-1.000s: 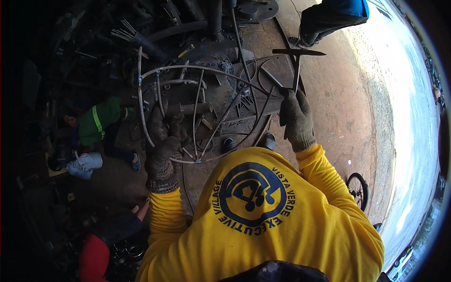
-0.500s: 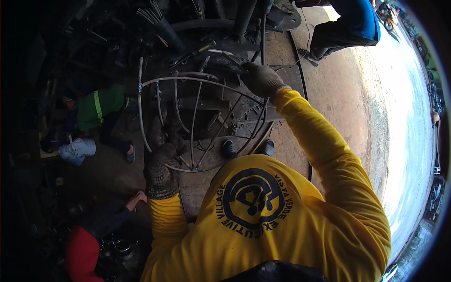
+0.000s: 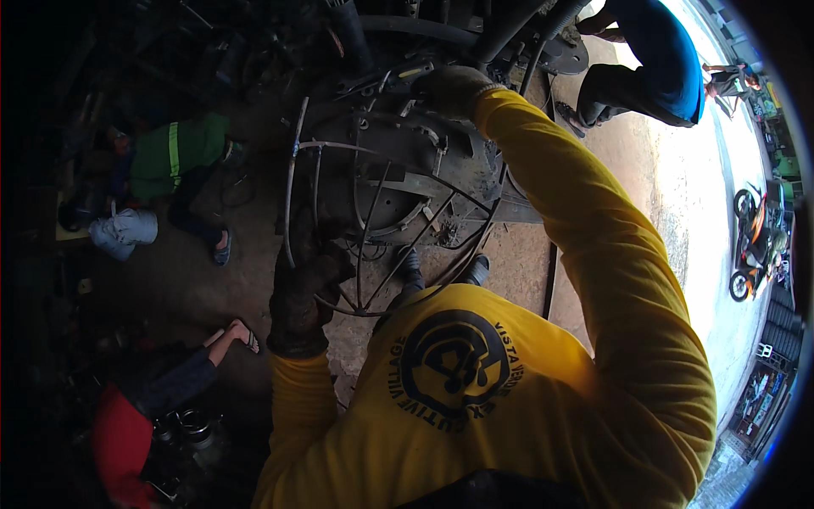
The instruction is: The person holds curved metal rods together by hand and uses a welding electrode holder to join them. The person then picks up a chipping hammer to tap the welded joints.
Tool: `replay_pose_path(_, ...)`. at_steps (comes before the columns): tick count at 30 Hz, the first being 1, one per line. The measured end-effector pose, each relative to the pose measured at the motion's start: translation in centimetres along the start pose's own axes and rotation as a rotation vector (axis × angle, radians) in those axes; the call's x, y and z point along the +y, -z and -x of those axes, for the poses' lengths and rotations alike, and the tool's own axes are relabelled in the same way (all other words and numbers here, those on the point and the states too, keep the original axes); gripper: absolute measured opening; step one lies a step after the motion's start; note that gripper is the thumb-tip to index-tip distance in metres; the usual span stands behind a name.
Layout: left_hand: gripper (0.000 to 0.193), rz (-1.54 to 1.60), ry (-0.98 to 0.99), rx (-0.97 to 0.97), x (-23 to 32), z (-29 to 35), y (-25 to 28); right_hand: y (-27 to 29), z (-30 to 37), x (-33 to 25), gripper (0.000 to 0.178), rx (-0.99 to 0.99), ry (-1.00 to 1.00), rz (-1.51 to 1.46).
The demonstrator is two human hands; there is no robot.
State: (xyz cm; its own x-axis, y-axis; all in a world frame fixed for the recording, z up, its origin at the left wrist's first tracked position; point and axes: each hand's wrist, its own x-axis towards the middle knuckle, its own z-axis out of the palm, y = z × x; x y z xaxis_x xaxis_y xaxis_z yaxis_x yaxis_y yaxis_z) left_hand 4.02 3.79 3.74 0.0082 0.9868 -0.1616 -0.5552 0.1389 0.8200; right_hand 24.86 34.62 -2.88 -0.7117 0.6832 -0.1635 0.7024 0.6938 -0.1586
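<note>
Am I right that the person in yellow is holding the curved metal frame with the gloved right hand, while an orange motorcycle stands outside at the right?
Not quite: the gloved left hand holds the curved metal frame, as the head view shows; the gloved right hand is beyond it, near a yellow-handled tool. The orange motorcycle does stand outside at the right.

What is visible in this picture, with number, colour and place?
Curved rod frame: one, grey, centre
Metal work surface: one, dark, beneath frame
Tool: one, yellow-handled, upper centre
Motorbike: one, orange, far right
Person in blue: one, upper right
Person in green: one, left
Person in red: one, lower left
Distant person: one, colour unclear, upper right
Background clutter: uncountable, dark, upper left
Shirt: one, yellow, lower centre
Sandalled feet: two, dark, centre
Left hand: one, dark-gloved, left of centre, gripping frame
Right hand: one, dark-gloved, upper centre, beside tool
</note>
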Motion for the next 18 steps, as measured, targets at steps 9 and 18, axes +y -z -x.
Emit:
replay_pose_path(9,0.087,-0.006,0.169,0.134,0.2,-1.8,-0.8,0.7,10.1,-1.8,0.050,0.166,-0.165,-0.980)
replay_pose_path(18,0.075,0.017,0.255,-0.049,-3.0,-6.0,-0.9,-5.5,25.7,-2.9,0.051,-0.143,-0.212,-1.936)
